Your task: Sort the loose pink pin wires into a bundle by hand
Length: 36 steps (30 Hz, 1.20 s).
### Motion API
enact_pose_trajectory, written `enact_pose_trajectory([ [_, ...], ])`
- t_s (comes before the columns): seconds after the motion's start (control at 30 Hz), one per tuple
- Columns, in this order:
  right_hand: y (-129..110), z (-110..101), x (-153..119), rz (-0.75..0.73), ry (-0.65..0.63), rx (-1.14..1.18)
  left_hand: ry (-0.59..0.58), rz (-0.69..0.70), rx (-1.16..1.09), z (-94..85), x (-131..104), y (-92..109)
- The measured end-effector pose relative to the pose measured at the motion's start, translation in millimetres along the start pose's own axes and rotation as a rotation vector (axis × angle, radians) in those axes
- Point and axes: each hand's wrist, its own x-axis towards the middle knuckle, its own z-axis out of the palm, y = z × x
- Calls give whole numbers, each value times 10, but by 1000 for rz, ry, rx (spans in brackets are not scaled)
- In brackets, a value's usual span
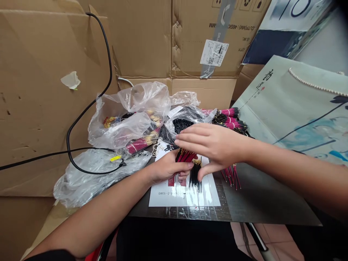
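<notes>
My left hand (170, 166) is closed around a bundle of thin red-and-black wires (195, 174). Gold-coloured bands show where red meets black, and the black ends point down over a printed white sheet (187, 199). My right hand (213, 146) is held flat over the bundle, fingers stretched out and thumb apart. Its thumb is close to the black ends; whether it touches them I cannot tell. Right of the hands, several loose red wires (232, 177) lie on the dark table (258, 195). Behind my right hand sits a clear bag of small black pieces (181, 125).
Crumpled plastic bags (130, 105) with tied wire bundles fill the left back. More pink-red bundles (231, 117) lie at the back right. A black cable (74, 125) loops down on the left. Cardboard boxes (144, 40) and a pale paper bag (288, 105) stand around the table.
</notes>
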Motion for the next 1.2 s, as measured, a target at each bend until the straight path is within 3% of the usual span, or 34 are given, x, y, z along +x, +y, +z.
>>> enact_pose_trajectory([
  [0.13,-51,169,-99,271,446,234,-15,-16,-2,-10,-1,-37],
  [0.2,-98,341,-64,375,551,432,-2,-31,11,-13,9,-71],
  [0.3,-179,595,66,422,569,618,45,-68,51,-24,29,-126],
  [0.4,-235,741,202,445,603,628,114,-103,145,-38,36,-157],
  [0.5,-237,756,283,446,595,631,154,-108,138,-40,24,-139],
  [0.63,-206,656,247,456,607,647,85,-63,-17,-42,9,-83],
  [0.77,-277,618,31,729,837,447,101,4,-139,-70,19,-85],
  [0.83,-362,676,-80,864,802,464,110,20,-163,-74,31,-106],
  [0.93,-487,825,-163,997,648,622,95,21,-141,-48,49,-131],
  [1.2,-513,1036,-174,1065,746,824,155,-43,48,-10,55,-113],
])
